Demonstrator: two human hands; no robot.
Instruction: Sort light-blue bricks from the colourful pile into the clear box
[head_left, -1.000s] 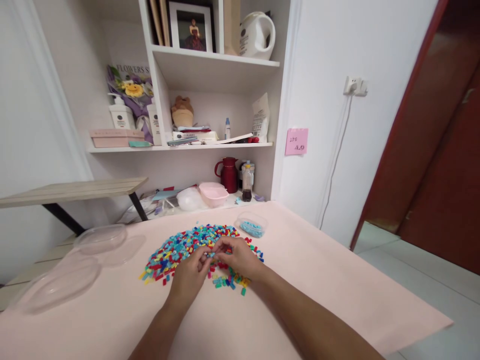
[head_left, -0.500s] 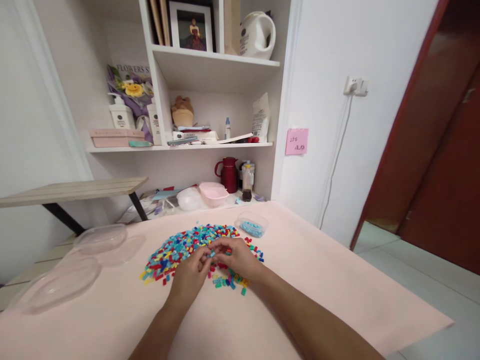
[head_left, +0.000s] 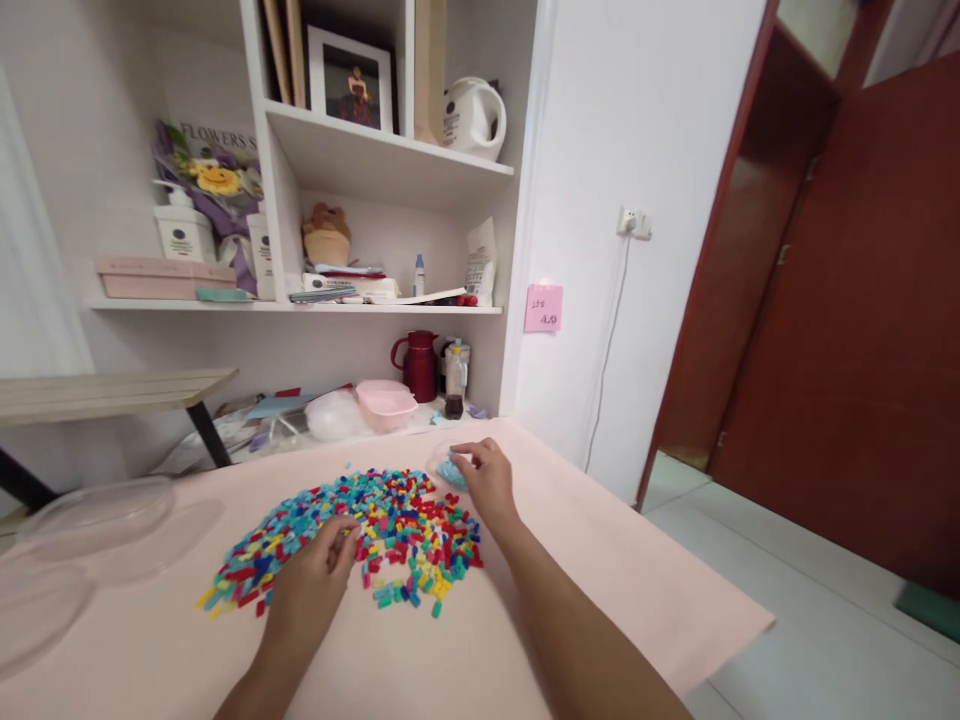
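Observation:
A heap of small coloured plastic bricks is spread over the pink table cover. At its near left side, my left hand rests with its fingers curled in; anything between the fingertips is too small to make out. My right hand hovers over a small clear plastic tub at the far side of the heap, thumb and fingers slightly apart. Light blue bricks lie in this tub, partly covered by the hand.
Clear plastic lids or trays lie at the left on the pink cover. Behind the table stand a pink basket, a red jug and a bottle of dark liquid. A wooden-topped stand is at the left.
My hands were together over the heap with a light blue brick at the fingertips. The right hand has moved away to the tub; the left has drawn back slightly. The view has turned right.

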